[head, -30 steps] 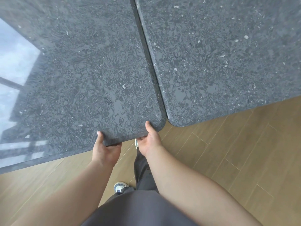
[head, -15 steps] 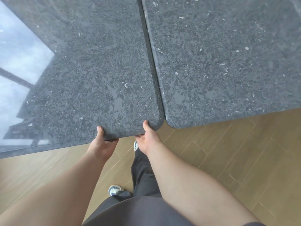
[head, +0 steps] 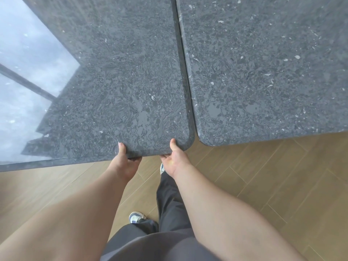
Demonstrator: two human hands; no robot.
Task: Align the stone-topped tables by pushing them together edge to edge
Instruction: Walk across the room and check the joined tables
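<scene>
Since the earlier frames the gap between the two tops has narrowed, and the near corners now sit closer to level with each other. Left table (head: 116, 87) fills the view from 9 to 12 o'clock; right table (head: 263, 72) fills it from 12 to 3 o'clock. Their long edges run side by side from 12 o'clock toward centre, with only a thin dark seam between them; whether they touch cannot be told. At the near end the rounded corners curve apart, leaving a small notch just right of centre. Left hand (head: 125, 164) grips the near edge of the left table, thumb lying on the stone, fingers curled beneath the rim. Right hand (head: 174, 162) grips the same edge just beside the rounded corner, thumb on top, fingers tucked under and mostly hidden. Both hands are clamped on the left table; neither touches the right one. Wood floor (head: 273, 185) shows from 3 to 8 o'clock. Dark trousers (head: 169, 200) and one shoe (head: 136, 217) appear at 6 o'clock. Window glare (head: 24, 59) reflects off the left table at 9 o'clock.
</scene>
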